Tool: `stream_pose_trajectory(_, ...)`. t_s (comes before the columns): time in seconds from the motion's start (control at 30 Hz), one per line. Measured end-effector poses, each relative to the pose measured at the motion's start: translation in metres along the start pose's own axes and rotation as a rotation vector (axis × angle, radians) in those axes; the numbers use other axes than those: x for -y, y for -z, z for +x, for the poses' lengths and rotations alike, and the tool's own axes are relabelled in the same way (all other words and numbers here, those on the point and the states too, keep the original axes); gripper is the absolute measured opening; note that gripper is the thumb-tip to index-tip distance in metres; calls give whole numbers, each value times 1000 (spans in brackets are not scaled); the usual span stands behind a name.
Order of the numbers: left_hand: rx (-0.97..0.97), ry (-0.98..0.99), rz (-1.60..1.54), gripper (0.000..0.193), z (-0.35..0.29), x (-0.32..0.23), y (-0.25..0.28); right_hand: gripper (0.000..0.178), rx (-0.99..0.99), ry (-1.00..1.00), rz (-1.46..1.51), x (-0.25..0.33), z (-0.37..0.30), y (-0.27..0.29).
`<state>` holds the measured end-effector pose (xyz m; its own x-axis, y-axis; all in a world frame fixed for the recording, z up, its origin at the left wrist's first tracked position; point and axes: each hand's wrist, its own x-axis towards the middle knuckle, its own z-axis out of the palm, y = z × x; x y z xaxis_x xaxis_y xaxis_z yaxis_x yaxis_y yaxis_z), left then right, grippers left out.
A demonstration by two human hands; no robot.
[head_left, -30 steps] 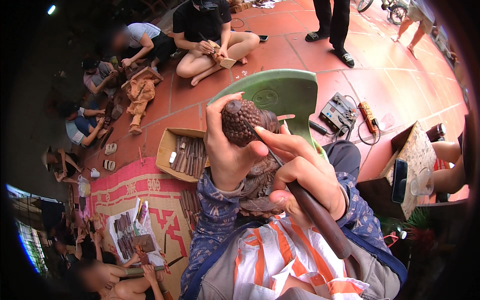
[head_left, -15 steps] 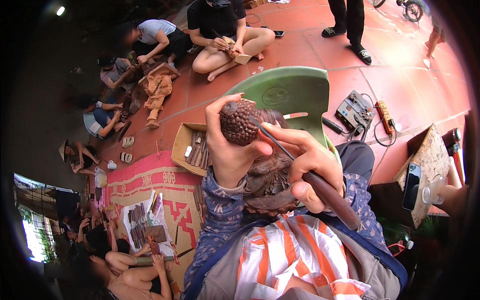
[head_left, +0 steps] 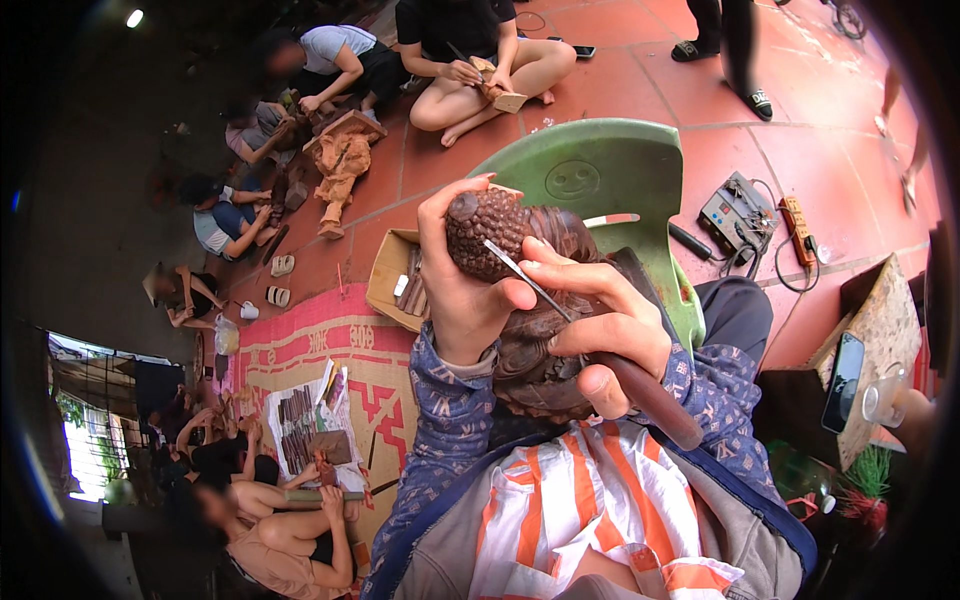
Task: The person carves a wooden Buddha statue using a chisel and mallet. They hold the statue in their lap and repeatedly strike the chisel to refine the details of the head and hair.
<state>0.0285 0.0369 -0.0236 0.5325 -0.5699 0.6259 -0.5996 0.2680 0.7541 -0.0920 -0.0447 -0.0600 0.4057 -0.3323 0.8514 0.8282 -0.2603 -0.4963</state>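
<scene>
A dark brown wooden statue (head_left: 540, 345) lies tilted in my lap, its rounded head (head_left: 480, 232) covered in small carved bumps. Around that head my left hand (head_left: 455, 285) is wrapped, fingers over the far left side and thumb on the near side. My right hand (head_left: 615, 325) grips a carving chisel (head_left: 650, 395) with a thick dark wooden handle. The chisel's thin metal blade points up and left, its tip at the bumps. Both hands hide parts of the statue's middle.
Beyond the statue stands a green plastic chair (head_left: 640, 165). A cardboard box (head_left: 385, 300) of tools sits left, near a patterned mat (head_left: 300, 335) with more tools on paper (head_left: 335, 395). Right are a control box (head_left: 738, 215), a power strip (head_left: 795, 230) and a phone (head_left: 845, 380). Several people work at left.
The chisel tip has moved left across the bumps, and its handle has shifted up and left with my right hand. The surroundings sit farther right in the picture.
</scene>
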Motion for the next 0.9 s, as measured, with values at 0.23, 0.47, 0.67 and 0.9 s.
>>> stream_pose_trajectory(0.23,7,46,-44,74,0,-1,1,46,-71,0,32,-5,-6,-7)
stream_pose_trajectory(0.47,11,95,-69,105,-1,0,3,48,-138,3,83,-6,-9,-15)
stream_pose_trajectory(0.67,14,14,-18,78,0,0,2,45,-160,26,88,-9,-10,-18)
stream_pose_trajectory(0.9,2,104,-83,97,0,-3,2,32,-100,-34,-24,-1,-7,-17)
